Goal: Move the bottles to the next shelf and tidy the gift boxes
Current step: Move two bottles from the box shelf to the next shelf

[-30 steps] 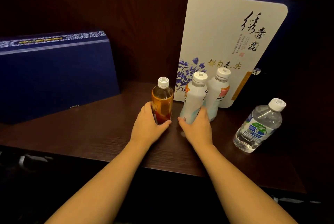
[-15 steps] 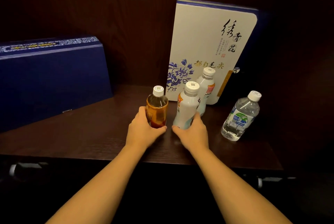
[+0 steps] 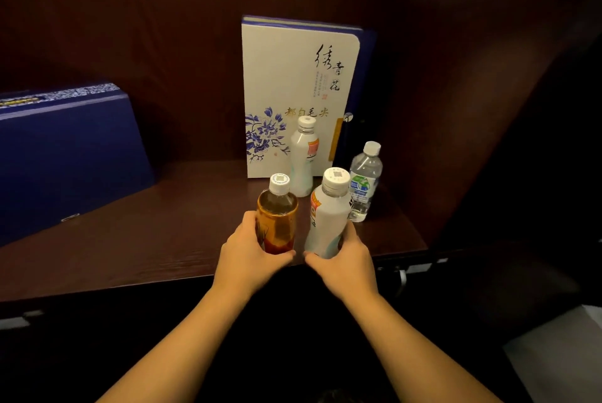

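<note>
**2 bottles in hand at the front edge of the shelf**

The dark wood shelf (image 3: 136, 239) carries everything here. Largest is the blue gift box (image 3: 65, 155), lying tilted at the left end against the back. Next, the white gift box (image 3: 293, 77) with blue flowers stands upright at the back, toward the right. Both look like stiff card, light for their bulk, and are best taken by 2 opposite edges.

Of the 4 bottles, the white bottle (image 3: 327, 220) sits near the front edge, leaning slightly, with the right hand (image 3: 345, 259) wrapped around its lower body. Beside it the amber tea bottle (image 3: 277, 220) is clasped low by the left hand (image 3: 247, 256). Whether either base has left the shelf I cannot tell. Both seem full, so moderately heavy, with smooth plastic walls that could slip; a hold at the waist suits them.

A second white bottle (image 3: 304, 158) stands just before the white gift box. The clear water bottle (image 3: 365, 181) stands near the right end, untouched.
</note>
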`<state>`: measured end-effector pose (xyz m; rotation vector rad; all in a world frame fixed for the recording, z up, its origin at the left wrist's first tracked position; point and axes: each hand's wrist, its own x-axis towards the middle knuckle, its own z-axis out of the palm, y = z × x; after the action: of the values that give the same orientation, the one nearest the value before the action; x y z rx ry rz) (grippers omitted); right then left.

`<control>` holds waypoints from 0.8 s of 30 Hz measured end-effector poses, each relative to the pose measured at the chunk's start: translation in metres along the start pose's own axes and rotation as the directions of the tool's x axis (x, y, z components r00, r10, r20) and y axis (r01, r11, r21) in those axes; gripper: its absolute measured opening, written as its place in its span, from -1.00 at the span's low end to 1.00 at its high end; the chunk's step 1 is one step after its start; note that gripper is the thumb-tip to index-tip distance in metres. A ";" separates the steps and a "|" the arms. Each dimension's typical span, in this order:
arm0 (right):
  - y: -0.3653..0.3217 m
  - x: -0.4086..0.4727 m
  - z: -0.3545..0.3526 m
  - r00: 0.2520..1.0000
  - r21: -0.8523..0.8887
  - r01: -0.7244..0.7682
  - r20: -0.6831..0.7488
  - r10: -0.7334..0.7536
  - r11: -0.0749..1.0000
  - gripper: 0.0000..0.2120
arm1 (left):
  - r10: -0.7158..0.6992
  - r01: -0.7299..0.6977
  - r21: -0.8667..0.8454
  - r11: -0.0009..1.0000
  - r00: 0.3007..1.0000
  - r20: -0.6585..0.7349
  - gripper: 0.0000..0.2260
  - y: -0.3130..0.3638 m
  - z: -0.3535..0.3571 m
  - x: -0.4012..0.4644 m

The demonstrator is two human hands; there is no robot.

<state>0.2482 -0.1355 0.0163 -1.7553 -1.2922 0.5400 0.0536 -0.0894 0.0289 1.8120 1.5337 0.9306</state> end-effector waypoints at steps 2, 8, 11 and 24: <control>0.006 -0.008 -0.021 0.999 0.002 0.017 -0.033 -0.017 1.000 -0.31 | 0.015 -0.014 -0.022 1.000 0.999 0.030 -0.33 0.018 0.011 -0.009; 0.039 -0.028 -0.104 0.995 -0.030 0.057 -0.075 -0.059 0.998 -0.31 | 0.063 -0.062 -0.015 0.998 0.995 0.078 -0.31 0.084 0.067 -0.043; 0.066 -0.038 -0.155 0.996 -0.053 0.027 -0.087 -0.031 0.998 -0.26 | 0.073 -0.070 -0.027 0.997 0.991 0.113 -0.29 0.122 0.105 -0.065; 0.169 -0.067 -0.350 0.995 -0.020 0.005 -0.102 -0.007 1.000 -0.27 | 0.100 -0.096 -0.032 0.995 0.988 0.122 -0.35 0.252 0.253 -0.151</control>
<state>0.5793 -0.3460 0.0511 -1.7718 -1.2352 0.4295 0.3907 -0.2788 0.0608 1.9040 1.3619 0.8629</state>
